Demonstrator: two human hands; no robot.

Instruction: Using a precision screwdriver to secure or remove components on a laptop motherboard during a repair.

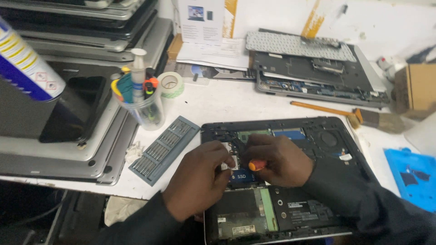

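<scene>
An opened black laptop base (318, 129) lies on the white bench with its boards and fan bared. My right hand (277, 159) grips a screwdriver with an orange and black handle (255, 165), its tip hidden among the parts near the middle. My left hand (200, 179) pinches a small white piece (228, 162) right beside the screwdriver, above a blue-labelled drive (243, 176). Both sleeves are dark.
A grey tray of screwdriver bits (163, 147) lies left of the laptop. Behind it stand a clear cup of tools (141, 106) and a tape roll (170, 84). Stacked laptops (77, 149) fill the left; a dismantled laptop (318, 72), a brush (345, 113) and a blue mat (413, 177) lie right.
</scene>
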